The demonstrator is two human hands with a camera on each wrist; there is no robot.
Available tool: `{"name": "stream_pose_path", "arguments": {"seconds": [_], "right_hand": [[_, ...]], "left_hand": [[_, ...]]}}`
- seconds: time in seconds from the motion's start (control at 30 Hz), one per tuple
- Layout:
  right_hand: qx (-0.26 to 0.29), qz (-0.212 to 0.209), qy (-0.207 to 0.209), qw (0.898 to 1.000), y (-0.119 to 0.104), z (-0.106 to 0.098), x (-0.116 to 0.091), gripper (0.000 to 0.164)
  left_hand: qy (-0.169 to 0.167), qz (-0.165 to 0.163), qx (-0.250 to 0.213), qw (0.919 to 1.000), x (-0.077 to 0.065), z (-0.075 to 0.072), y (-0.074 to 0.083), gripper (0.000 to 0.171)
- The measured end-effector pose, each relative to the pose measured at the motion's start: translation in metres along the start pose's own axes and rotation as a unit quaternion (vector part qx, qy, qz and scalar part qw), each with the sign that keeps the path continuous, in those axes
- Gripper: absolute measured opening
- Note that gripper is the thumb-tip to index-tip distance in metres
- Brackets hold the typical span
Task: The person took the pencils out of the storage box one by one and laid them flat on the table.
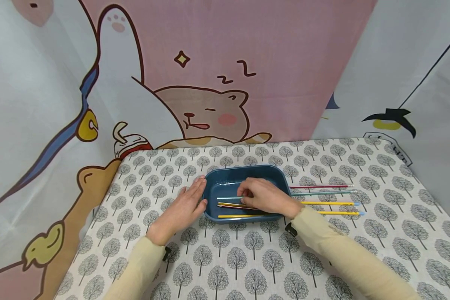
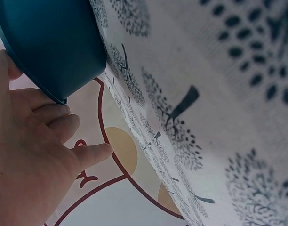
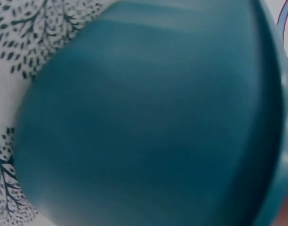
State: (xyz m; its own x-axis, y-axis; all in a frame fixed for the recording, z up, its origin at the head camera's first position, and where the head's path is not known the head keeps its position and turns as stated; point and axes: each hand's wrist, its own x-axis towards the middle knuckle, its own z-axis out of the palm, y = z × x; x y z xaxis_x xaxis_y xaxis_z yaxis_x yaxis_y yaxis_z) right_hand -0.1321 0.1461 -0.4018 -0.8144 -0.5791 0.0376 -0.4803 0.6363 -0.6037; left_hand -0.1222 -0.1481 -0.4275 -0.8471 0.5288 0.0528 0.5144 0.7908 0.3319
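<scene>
a: r. hand [image 1: 266,196] curled over pencils [image 1: 243,216] inside blue box [image 1: 255,172]; can't tell if it's pinching any. l. hand [image 1: 183,206] fingers fairly straight, touching box's l. end.
b: risks?
a: knuckle nudge could prob. roll or cross them; l. push might slide box.
b: pointing?
a: long axis approx. l.–r., one slightly skewed; tips unclear. more pencils [image 1: 337,213] on table [image 1: 247,254], pale ends facing r.

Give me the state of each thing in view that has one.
Blue container: upright, pencils inside.
Inner pencils: lying lengthwise, partly hidden.
Outer red pencil: on tablecloth, right of container.
Outer green pencil: on tablecloth, beside the red one.
Two outer yellow pencils: on tablecloth, partly hidden.
Left hand: touching container's left end.
Right hand: inside container, fingers curled, grip unclear.
</scene>
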Motion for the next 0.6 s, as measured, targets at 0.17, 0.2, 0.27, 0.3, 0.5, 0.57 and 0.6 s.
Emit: {"name": "stream_pose_path", "arguments": {"seconds": [0.17,0.2,0.27,0.3,0.5,0.57,0.6], "right_hand": [[-0.012,-0.007,0.016,1.000,-0.006,-0.006,-0.003,0.013],[-0.013,-0.009,0.019,1.000,-0.007,-0.007,-0.004,0.013],[-0.011,-0.010,0.024,1.000,-0.009,-0.009,-0.005,0.013],[-0.010,-0.011,0.027,1.000,-0.009,-0.010,-0.006,0.013],[-0.006,-0.008,0.036,0.999,-0.013,-0.017,-0.011,0.012],[-0.007,-0.007,0.040,0.999,-0.014,-0.020,-0.014,0.012],[-0.007,-0.006,0.041,0.999,-0.015,-0.021,-0.015,0.012]], "left_hand": [[-0.001,-0.002,0.001,1.0000,0.000,0.000,0.000,0.064],[-0.001,-0.002,0.000,1.0000,0.000,0.000,0.000,0.064],[-0.003,-0.004,-0.001,1.0000,0.000,0.000,0.000,0.064],[-0.003,-0.004,-0.002,1.0000,0.000,0.000,0.000,0.065],[-0.005,-0.002,0.001,1.0000,0.000,0.000,0.000,0.065],[-0.004,-0.001,0.001,1.0000,0.000,0.000,-0.001,0.065],[-0.003,-0.001,0.000,1.0000,0.000,0.000,-0.001,0.065]]}}
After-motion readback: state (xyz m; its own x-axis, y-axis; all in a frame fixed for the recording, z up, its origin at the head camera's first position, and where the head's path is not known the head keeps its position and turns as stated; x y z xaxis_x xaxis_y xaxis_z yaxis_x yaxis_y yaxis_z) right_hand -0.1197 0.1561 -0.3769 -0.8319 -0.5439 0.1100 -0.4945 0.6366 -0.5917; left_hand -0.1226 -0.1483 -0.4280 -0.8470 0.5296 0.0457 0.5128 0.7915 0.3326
